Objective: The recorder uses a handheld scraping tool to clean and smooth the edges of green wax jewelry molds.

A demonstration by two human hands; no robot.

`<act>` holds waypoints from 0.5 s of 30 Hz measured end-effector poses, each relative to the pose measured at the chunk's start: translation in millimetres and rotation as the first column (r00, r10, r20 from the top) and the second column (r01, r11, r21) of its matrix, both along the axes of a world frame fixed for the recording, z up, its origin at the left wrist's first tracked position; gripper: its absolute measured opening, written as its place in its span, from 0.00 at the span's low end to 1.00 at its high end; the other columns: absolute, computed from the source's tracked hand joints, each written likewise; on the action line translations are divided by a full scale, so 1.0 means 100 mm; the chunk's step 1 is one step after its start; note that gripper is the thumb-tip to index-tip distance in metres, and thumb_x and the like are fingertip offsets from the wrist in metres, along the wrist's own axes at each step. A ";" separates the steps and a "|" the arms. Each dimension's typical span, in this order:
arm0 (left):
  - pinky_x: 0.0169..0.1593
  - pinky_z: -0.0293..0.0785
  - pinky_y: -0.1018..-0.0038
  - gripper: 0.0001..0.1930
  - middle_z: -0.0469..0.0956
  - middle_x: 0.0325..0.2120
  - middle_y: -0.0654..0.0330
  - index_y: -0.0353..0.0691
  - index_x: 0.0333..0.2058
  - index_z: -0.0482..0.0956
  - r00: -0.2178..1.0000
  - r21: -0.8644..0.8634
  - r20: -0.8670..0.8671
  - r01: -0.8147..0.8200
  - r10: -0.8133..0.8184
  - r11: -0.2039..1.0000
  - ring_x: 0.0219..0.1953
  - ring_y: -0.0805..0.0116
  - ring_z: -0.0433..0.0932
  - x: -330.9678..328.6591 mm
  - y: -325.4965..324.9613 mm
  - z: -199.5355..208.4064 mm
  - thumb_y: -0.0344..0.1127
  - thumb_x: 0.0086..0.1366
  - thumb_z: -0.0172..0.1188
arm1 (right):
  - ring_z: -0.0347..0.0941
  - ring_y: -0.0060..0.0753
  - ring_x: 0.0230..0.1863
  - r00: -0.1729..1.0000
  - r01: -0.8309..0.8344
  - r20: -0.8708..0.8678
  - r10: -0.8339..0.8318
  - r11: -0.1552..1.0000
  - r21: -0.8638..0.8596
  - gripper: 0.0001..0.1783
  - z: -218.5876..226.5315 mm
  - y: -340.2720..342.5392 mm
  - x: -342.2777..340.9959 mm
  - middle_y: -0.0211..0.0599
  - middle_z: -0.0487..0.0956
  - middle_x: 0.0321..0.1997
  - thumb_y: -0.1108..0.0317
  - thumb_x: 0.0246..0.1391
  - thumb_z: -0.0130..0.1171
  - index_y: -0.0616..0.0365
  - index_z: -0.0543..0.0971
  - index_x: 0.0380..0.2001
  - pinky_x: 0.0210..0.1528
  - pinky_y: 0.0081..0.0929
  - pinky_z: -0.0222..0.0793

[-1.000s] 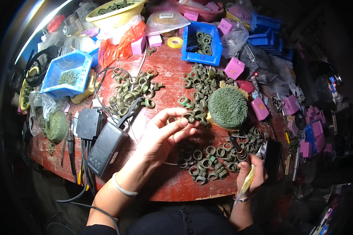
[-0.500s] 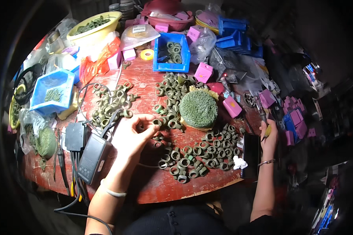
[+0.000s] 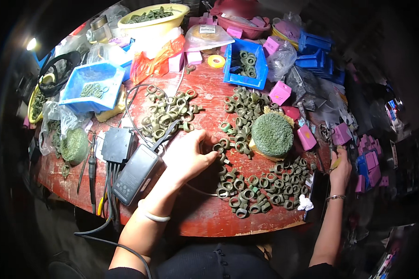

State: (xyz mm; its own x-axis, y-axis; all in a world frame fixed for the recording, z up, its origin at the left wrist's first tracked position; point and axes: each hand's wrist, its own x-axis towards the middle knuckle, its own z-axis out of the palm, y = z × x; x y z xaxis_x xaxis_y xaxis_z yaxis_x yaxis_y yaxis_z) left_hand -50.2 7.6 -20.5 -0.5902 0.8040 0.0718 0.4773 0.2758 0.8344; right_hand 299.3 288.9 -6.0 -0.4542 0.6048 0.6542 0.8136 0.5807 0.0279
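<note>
My left hand (image 3: 188, 156) rests on the red round table (image 3: 200, 218), its fingertips pinched on a green ring (image 3: 217, 148) at the edge of a heap. More green rings lie in loose piles in front (image 3: 260, 190), in the middle (image 3: 239, 111) and to the left (image 3: 167, 111). A round green fuzzy pad (image 3: 272, 134) sits among them. My right hand (image 3: 341, 171) is at the table's right edge, closed around a small yellow object (image 3: 335, 162) that I cannot identify.
A black power adapter (image 3: 135, 174) and a black box (image 3: 117, 144) with cables lie by my left wrist. Blue bins (image 3: 253, 80) (image 3: 77, 100), a yellow bowl (image 3: 172, 24), pink boxes (image 3: 280, 93), a yellow tape roll (image 3: 216, 61) and bags crowd the far side. A dark phone (image 3: 317, 193) lies front right.
My right hand has gone from the table's front edge out to its right edge, still holding the yellow object. My left hand stays among the rings while the view shifts.
</note>
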 end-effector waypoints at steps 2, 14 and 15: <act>0.26 0.67 0.79 0.13 0.73 0.19 0.65 0.40 0.33 0.81 0.995 -0.027 -0.102 -0.004 0.001 1.000 0.20 0.78 0.68 0.02 0.01 0.03 0.31 0.46 0.71 | 0.76 0.51 0.34 0.997 -0.040 -0.072 0.035 0.997 -0.065 0.09 0.18 -0.27 -0.23 0.48 0.79 0.32 0.68 0.57 0.60 0.56 0.75 0.39 0.36 0.39 0.71; 0.29 0.68 0.78 0.12 0.73 0.22 0.66 0.41 0.31 0.80 0.957 0.054 -0.289 0.039 -0.022 0.998 0.24 0.77 0.69 0.01 -0.05 0.02 0.33 0.47 0.72 | 0.75 0.48 0.46 0.574 -0.776 -0.122 0.809 0.492 -0.394 0.14 0.31 -1.61 -1.56 0.45 0.78 0.38 0.76 0.48 0.62 0.62 0.77 0.40 0.48 0.37 0.73; 0.29 0.68 0.78 0.12 0.73 0.22 0.66 0.41 0.31 0.80 0.958 0.053 -0.288 0.028 -0.011 0.998 0.24 0.77 0.69 0.02 -0.05 0.02 0.33 0.47 0.72 | 0.73 0.50 0.49 0.579 -0.754 -0.044 0.814 0.514 -0.409 0.14 0.30 -1.62 -1.60 0.47 0.78 0.40 0.75 0.50 0.61 0.63 0.77 0.41 0.51 0.38 0.72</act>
State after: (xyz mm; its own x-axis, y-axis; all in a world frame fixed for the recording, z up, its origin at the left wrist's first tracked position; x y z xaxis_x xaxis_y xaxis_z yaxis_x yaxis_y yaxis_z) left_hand -48.3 2.1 -18.2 -0.5221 0.8051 0.2816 0.7042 0.2206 0.6749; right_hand 139.8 126.5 24.3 -0.9219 0.1176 0.3691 0.0243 0.9685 -0.2478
